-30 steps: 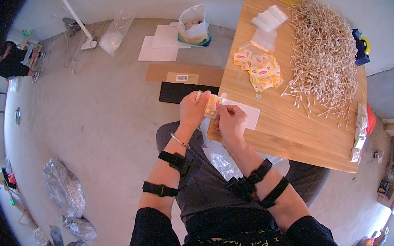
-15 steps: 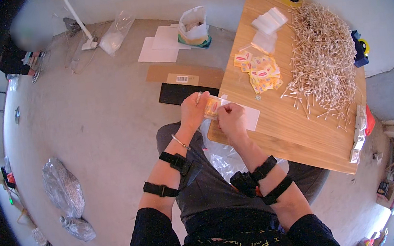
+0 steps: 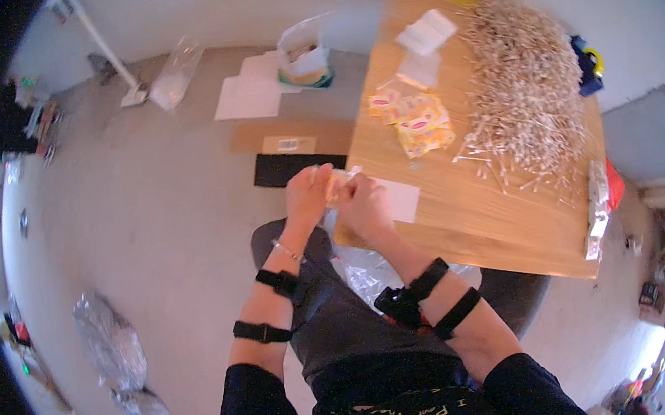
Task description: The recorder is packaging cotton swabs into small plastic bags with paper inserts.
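Note:
My left hand point(image 3: 308, 199) is closed around a small plastic packet point(image 3: 337, 181) with a yellow-orange card in it, blurred by motion. My right hand point(image 3: 367, 206) pinches the packet's other end, over the table's near-left corner. Under and beside my right hand lies a white sheet point(image 3: 398, 199). Farther up the table, yellow printed cards point(image 3: 424, 123) lie in a loose pile. Behind them are a stack of clear plastic bags point(image 3: 427, 33) and a large heap of cotton swabs point(image 3: 527, 90). Whether swabs are inside the packet I cannot tell.
The wooden table point(image 3: 506, 242) extends to my right. Beyond it on the floor are flattened cardboard point(image 3: 248, 140), a black strip point(image 3: 288, 168), white sheets point(image 3: 248, 99) and an open bag point(image 3: 305, 66). A tape roll point(image 3: 593, 63) sits by the far-right edge. Another person point(image 3: 16, 123) is far left.
The view has shifted, so the table appears farther left. My right hand has tilted more over the packet's end, and the card shows less between my hands.

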Available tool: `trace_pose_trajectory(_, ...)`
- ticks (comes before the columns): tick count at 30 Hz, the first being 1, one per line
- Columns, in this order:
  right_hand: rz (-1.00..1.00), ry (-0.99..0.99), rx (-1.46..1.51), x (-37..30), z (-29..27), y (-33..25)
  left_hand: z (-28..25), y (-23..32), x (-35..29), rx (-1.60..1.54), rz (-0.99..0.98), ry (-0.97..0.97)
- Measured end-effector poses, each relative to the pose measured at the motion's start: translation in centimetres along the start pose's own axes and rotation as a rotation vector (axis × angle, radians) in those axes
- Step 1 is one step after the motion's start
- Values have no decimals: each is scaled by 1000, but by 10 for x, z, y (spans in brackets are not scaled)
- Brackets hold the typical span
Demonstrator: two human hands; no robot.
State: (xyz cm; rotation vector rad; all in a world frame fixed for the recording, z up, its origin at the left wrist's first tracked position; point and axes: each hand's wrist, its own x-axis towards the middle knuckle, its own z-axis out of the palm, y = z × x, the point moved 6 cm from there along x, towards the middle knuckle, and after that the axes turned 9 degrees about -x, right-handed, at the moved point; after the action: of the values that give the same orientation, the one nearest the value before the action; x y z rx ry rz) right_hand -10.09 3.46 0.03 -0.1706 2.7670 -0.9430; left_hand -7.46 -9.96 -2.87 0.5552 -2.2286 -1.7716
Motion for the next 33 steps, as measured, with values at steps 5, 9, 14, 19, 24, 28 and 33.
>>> trace_pose_trajectory(5, -139, 127, -32, 1, -32, 16, -15, -24, 1, 39, -59, 19)
trace_pose_trajectory(9, -148, 480, -368, 34, -110, 74, -27, -22, 4, 121, -63, 80)
trace_pose_trajectory(14, 4, 591, -514, 53, -161, 123, 2, 57, -15, 614, 468, 261)
trace_pose_trajectory(19, -36, 521, -362, 48, -149, 153, 74, 88, -49, 475, 617, -25)
trace_pose_trajectory(24, -223, 463, -280, 9, -145, 163, 126, 80, -81, 460, 611, -244)
trace_pose_trajectory(28, -409, 366, -239, -23, -141, 162, 139, 85, -91, 469, 637, -299)
trace_pose_trajectory(33, -589, 240, -182, -43, -138, 156, 145, 97, -88, 472, 664, -333)
